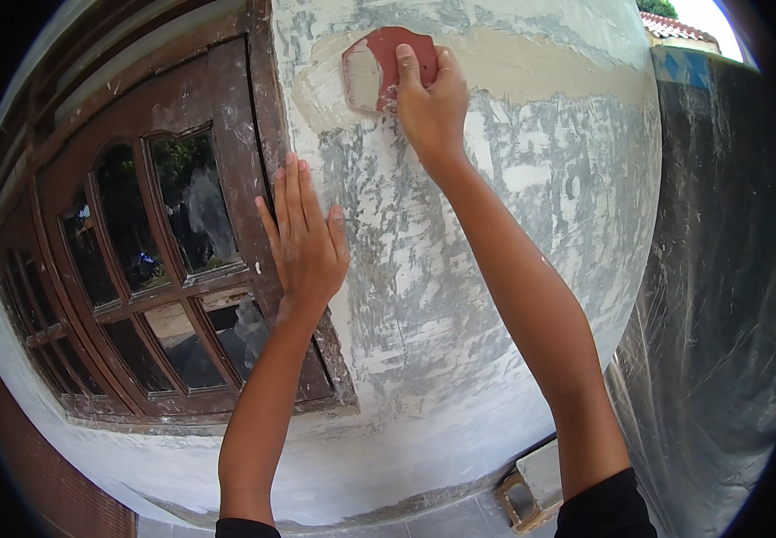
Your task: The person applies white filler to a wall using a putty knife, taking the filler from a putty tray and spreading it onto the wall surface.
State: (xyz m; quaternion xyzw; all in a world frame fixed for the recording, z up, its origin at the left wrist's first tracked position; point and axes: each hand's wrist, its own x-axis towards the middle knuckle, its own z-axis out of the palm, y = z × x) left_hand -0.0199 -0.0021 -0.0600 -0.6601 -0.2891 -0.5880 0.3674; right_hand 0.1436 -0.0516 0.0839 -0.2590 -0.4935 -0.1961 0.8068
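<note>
My right hand [433, 103] is closed around a red putty scraper [403, 43], its thumb lying along the face. Beige filler [365, 76] coats the scraper's left part. The scraper is up against the wall [424, 278], within a smooth beige band of filler [531, 67] that runs along its upper part. Lower down, the wall is patchy grey and white. My left hand [303, 238] is flat with fingers stretched upward, resting at the edge where the brown wooden window frame [271, 117] meets the wall. It holds nothing.
Brown window shutters with glass panes [186, 206] fill the left side, smeared with white. Clear plastic sheeting [710, 296] hangs over something dark on the right. A small stool-like object [536, 484] stands on the grey tiled floor [442, 520] below. A tiled roof [675, 27] shows at top right.
</note>
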